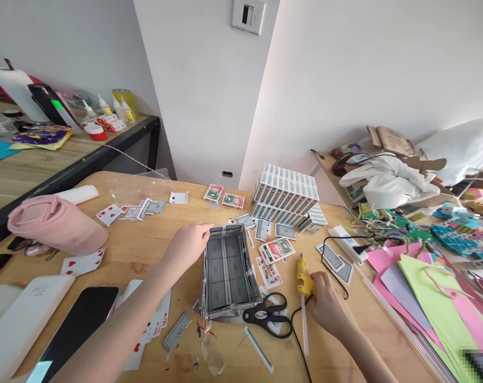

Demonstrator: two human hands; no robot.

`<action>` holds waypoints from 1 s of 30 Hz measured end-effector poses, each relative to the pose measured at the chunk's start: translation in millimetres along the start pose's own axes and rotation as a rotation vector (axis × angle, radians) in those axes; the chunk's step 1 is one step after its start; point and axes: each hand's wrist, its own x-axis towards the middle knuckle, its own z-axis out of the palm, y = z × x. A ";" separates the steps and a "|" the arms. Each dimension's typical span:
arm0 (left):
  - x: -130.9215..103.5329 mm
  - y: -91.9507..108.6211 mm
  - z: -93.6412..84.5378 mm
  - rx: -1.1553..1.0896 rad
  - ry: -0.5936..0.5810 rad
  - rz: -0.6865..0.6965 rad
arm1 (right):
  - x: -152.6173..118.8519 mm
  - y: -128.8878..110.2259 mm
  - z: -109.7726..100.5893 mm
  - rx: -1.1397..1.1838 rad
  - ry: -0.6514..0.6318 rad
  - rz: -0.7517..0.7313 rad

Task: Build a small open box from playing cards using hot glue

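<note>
An open box made of playing cards [225, 274] stands in the middle of the wooden table, grey card backs lining its inside. My left hand [191, 239] pinches its far left corner. To the right, my right hand [327, 303] is closed around the handle of a yellow glue gun [304, 276], whose nozzle points away from me. A clear glue stick [304, 324] sticks out of its rear. Black scissors [269, 315] lie between the box and the glue gun, beside a card box [277, 250] and a king card [269, 273].
A stack of card packs [287, 191] rises at the back. The glue gun's cord runs near a white power strip [347, 244]. Coloured paper [429, 303] covers the right side. A phone [77, 324], loose cards and a pink pouch [58, 223] lie left.
</note>
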 end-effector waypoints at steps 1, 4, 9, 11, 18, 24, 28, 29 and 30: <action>0.6 1.4 -0.8 0.020 -0.017 0.002 | 1.9 1.2 -0.8 0.001 -0.021 -0.007; 1.9 8.3 -3.6 0.078 -0.065 -0.006 | 21.2 2.6 -9.6 -0.035 -0.042 0.000; 1.7 16.0 -1.2 0.113 -0.142 -0.010 | 90.4 -41.7 -39.4 0.173 0.172 -0.030; 1.3 16.0 2.2 0.131 -0.144 0.005 | 120.5 -78.3 -48.4 0.323 0.181 -0.176; 1.0 14.8 8.5 0.180 -0.146 0.037 | 178.4 -165.6 -43.5 0.222 -0.240 -0.390; 5.3 25.1 3.9 0.273 -0.250 0.011 | 185.3 -168.4 -39.5 0.110 -0.293 -0.380; 16.2 29.5 7.0 0.295 -0.326 -0.016 | 186.6 -177.2 -44.3 0.042 -0.312 -0.363; 19.3 29.8 8.5 0.300 -0.348 -0.025 | 187.2 -179.4 -45.2 0.030 -0.316 -0.361; 22.4 29.9 10.1 0.307 -0.367 -0.036 | 187.8 -181.0 -45.9 0.019 -0.321 -0.360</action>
